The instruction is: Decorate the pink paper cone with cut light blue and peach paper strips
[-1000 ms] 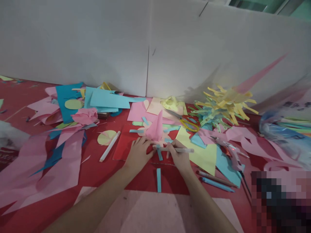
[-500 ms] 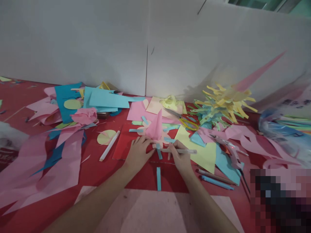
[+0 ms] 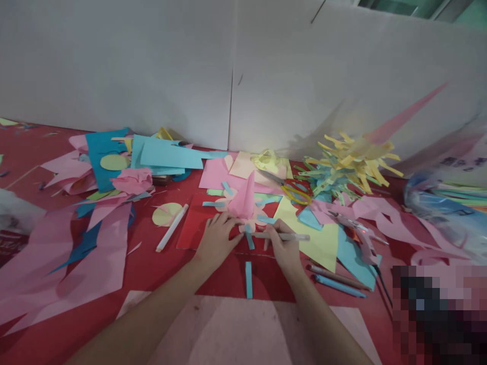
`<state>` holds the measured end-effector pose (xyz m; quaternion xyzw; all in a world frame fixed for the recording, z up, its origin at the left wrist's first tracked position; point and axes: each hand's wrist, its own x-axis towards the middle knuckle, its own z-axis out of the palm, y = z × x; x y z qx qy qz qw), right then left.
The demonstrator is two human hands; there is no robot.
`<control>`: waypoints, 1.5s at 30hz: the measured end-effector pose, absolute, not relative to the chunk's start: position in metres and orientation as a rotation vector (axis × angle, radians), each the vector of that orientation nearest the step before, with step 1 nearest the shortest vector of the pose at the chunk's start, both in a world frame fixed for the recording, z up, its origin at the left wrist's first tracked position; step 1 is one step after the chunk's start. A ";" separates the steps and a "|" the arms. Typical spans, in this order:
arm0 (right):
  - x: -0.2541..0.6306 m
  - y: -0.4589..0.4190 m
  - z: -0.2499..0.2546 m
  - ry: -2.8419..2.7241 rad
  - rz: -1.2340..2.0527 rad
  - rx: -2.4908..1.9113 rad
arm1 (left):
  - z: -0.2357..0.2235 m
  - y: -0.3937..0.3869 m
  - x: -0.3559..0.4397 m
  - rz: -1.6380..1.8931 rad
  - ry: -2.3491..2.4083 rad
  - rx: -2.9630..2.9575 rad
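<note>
My left hand (image 3: pixel 216 238) lies with fingers spread flat on the base of a pink paper cone (image 3: pixel 243 200) that stands on a red sheet (image 3: pixel 194 225). My right hand (image 3: pixel 279 246) is closed around a thin white stick (image 3: pixel 289 236) that lies level and points right, its near end at a short blue paper strip (image 3: pixel 249 239) by the cone's base. Another blue strip (image 3: pixel 248 280) lies on the red table between my forearms.
Pink and blue paper scraps (image 3: pixel 95 218) cover the left. A white glue stick (image 3: pixel 172 228) lies left of the red sheet. Yellow-handled scissors (image 3: pixel 294 194), a glue gun (image 3: pixel 361 235), pencils (image 3: pixel 338 284) and a yellow paper burst (image 3: pixel 350 159) sit right. A white wall (image 3: pixel 190 66) backs the table.
My right hand with the stick has edged slightly right and down; the left hand stays pressed at the cone's base.
</note>
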<state>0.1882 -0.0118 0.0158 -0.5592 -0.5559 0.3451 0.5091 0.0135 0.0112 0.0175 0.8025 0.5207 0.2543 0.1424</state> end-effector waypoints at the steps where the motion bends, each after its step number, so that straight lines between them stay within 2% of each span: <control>1: 0.188 -0.012 0.016 -1.356 0.835 -1.350 | 0.017 0.011 0.014 0.734 1.502 2.319; 45: 0.190 -0.018 0.020 -1.294 1.001 -1.309 | 0.020 0.011 0.013 0.710 1.485 2.291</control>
